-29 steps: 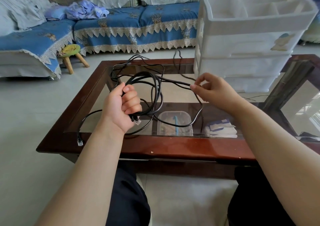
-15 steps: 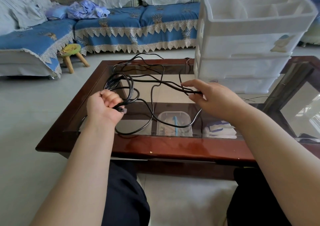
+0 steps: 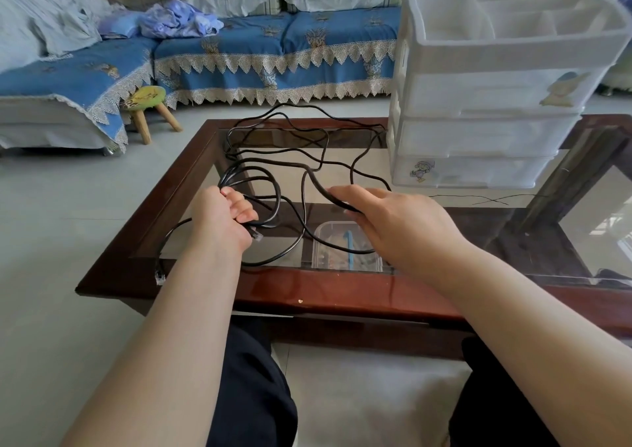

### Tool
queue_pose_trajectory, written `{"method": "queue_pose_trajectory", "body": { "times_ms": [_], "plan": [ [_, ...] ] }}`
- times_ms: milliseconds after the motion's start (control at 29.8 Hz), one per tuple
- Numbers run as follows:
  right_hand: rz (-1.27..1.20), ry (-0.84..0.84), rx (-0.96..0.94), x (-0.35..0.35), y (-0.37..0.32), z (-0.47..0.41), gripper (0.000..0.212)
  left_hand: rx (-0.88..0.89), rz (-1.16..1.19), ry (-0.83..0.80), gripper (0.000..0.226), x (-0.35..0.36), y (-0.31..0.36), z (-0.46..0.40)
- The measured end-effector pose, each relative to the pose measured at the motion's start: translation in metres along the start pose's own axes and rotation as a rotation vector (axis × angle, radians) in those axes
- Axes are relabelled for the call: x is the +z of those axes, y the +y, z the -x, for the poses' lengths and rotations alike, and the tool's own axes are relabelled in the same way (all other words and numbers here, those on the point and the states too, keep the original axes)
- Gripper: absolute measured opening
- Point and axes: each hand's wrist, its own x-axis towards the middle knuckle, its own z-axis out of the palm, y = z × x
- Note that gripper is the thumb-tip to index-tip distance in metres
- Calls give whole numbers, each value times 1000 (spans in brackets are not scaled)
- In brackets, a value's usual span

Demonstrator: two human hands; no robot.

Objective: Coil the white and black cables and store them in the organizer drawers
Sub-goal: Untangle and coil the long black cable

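Observation:
A long black cable (image 3: 294,159) lies in loose loops over the glass-topped coffee table (image 3: 307,289). My left hand (image 3: 224,219) is closed on a bundle of its coils, and a clear plug sticks out below my fingers. My right hand (image 3: 393,220) rests low over the glass with a strand of the same cable held under its fingers. Another clear plug (image 3: 159,273) of the cable lies on the table's left front corner. The white plastic organizer (image 3: 492,80) with its stacked drawers stands at the back right of the table, drawers closed. No white cable shows.
Under the glass sits a clear plastic box (image 3: 345,251) with a blue item inside. A thin dark wire (image 3: 485,198) lies in front of the organizer. A small wooden stool (image 3: 147,104) and a blue-covered sofa (image 3: 273,49) stand beyond the table.
Both hands have dropped from above the table to the glass. The coil in my left hand came down with it, and my right hand slid down along a strand.

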Motion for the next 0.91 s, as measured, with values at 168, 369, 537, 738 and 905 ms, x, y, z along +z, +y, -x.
{"method": "queue_pose_trajectory", "body": {
  "times_ms": [168,369,537,738,905],
  "plan": [
    [-60,243,-94,-3,-4,1,38,-31,-36,10,37,0,-1,-3],
    [81,263,77,0,-2,-1,36,6,-185,-5,39,10,-17,3],
    [196,-204,88,6,-10,3,38,118,-262,-61,43,21,-27,16],
    [148,-252,-162,13,-20,5,31,143,-481,-169,46,31,-47,27],
    [-117,-151,-194,15,-12,-2,21,190,-692,-256,47,37,-64,37]
  ]
}}
